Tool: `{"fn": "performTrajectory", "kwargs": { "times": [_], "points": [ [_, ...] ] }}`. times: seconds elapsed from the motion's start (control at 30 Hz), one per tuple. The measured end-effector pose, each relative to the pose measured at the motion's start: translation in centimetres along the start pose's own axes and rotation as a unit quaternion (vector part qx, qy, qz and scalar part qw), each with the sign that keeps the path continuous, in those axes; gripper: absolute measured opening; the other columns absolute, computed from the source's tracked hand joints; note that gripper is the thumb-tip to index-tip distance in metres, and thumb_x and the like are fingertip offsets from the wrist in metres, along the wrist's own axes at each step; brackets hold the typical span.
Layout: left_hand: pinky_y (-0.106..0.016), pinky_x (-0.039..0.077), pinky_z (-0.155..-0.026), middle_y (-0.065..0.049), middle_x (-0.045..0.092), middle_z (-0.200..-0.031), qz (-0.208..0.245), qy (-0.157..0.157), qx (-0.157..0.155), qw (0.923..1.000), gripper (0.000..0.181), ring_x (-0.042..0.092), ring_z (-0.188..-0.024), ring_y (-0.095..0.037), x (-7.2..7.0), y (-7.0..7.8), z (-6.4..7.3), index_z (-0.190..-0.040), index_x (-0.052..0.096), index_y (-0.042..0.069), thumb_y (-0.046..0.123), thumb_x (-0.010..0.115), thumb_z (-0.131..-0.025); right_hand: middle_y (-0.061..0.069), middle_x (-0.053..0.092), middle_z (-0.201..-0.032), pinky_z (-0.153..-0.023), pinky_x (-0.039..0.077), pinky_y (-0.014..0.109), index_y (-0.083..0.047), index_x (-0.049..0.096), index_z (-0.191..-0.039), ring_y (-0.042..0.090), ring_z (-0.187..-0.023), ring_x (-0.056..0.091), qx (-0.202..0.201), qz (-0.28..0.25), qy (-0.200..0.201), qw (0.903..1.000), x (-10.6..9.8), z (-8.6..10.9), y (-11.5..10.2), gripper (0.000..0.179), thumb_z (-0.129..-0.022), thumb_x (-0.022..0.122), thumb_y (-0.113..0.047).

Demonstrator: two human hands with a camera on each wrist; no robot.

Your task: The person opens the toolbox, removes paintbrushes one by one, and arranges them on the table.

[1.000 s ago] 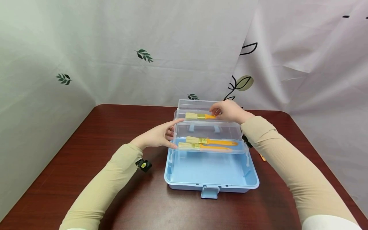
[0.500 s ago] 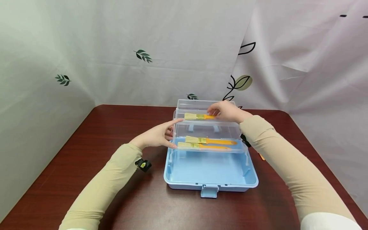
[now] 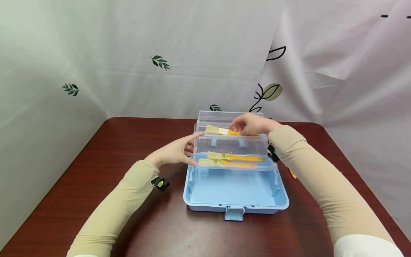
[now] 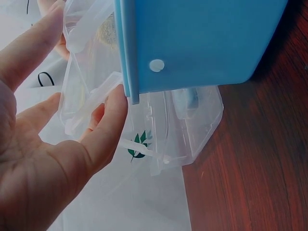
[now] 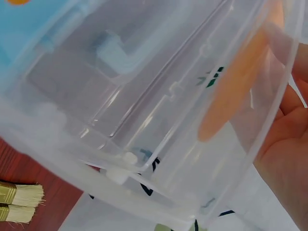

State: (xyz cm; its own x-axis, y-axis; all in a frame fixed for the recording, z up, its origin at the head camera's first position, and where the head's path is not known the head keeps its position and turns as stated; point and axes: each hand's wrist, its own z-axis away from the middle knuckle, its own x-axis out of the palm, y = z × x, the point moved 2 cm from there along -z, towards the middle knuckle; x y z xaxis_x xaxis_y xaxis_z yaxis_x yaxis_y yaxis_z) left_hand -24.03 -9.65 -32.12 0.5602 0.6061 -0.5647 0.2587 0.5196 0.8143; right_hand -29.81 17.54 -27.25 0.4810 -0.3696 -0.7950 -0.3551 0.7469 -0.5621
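Note:
A light blue toolbox with clear fold-out trays stands open on the table. My right hand pinches the orange handle of a flat paintbrush at the upper clear tray. Through the clear plastic, the right wrist view shows an orange handle beside the fingers. Two similar paintbrushes lie side by side in the lower tray. With thumb and fingers spread, my left hand holds the trays' left ends; its fingertips reach the blue box's edge.
An orange handle tip shows on the table right of the box, partly behind the sleeve. Two pale bristle heads lie there in the right wrist view. A clear lid stands at the back; a white curtain surrounds the table.
The right hand has shifted slightly left with the paintbrush, whose bristles have tilted up a little and whose handle shows more. The left hand stays at the trays.

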Motion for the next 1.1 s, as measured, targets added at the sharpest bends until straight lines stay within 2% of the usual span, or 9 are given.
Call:
{"fn": "performTrajectory", "kwargs": {
  "times": [0.37, 0.67, 0.83, 1.1],
  "points": [
    [-0.041, 0.049, -0.095, -0.016, 0.044, -0.123, -0.004, 0.005, -0.002, 1.0, 0.102, 0.055, -0.111, -0.029, 0.04, 0.04, 0.03, -0.15, 0.022, 0.03, 0.011, 0.083, -0.071, 0.011, 0.06, -0.105, -0.081, 0.048, 0.03, -0.001, 0.06, -0.123, 0.021, -0.093, 0.055, 0.009, 0.022, -0.04, 0.9989, -0.26, -0.18, -0.45, 0.041, -0.084, 0.057, 0.012],
    [-0.041, 0.049, -0.095, -0.015, 0.044, -0.122, -0.007, 0.007, 0.003, 0.9999, 0.102, 0.054, -0.11, -0.028, 0.08, -0.13, -0.02, -0.15, 0.022, 0.031, 0.011, 0.083, -0.071, 0.01, 0.057, -0.104, -0.079, 0.044, 0.028, 0.0, 0.059, -0.122, 0.02, -0.092, 0.049, 0.025, 0.012, -0.075, 0.9968, -0.37, -0.32, -0.49, 0.042, -0.084, 0.053, 0.015],
    [-0.041, 0.049, -0.095, -0.017, 0.044, -0.124, -0.006, 0.006, 0.0, 1.0, 0.102, 0.054, -0.111, -0.029, 0.11, -0.12, 0.03, -0.15, 0.022, 0.031, 0.012, 0.083, -0.071, 0.01, 0.057, -0.104, -0.078, 0.045, 0.026, 0.001, 0.059, -0.12, 0.021, -0.093, 0.05, 0.026, -0.008, -0.075, 0.9968, -0.28, -0.45, -0.3, 0.041, -0.083, 0.052, 0.017],
    [-0.041, 0.049, -0.096, -0.015, 0.043, -0.124, -0.008, 0.008, -0.004, 0.9999, 0.102, 0.054, -0.111, -0.029, 0.09, -0.15, 0.03, -0.149, 0.023, 0.033, 0.013, 0.084, -0.071, 0.014, 0.056, -0.111, -0.081, 0.049, 0.027, 0.001, 0.057, -0.123, 0.023, -0.101, 0.052, 0.043, -0.049, -0.052, 0.9965, -0.15, -0.47, 0.14, 0.044, -0.084, 0.049, 0.018]
  ]
}}
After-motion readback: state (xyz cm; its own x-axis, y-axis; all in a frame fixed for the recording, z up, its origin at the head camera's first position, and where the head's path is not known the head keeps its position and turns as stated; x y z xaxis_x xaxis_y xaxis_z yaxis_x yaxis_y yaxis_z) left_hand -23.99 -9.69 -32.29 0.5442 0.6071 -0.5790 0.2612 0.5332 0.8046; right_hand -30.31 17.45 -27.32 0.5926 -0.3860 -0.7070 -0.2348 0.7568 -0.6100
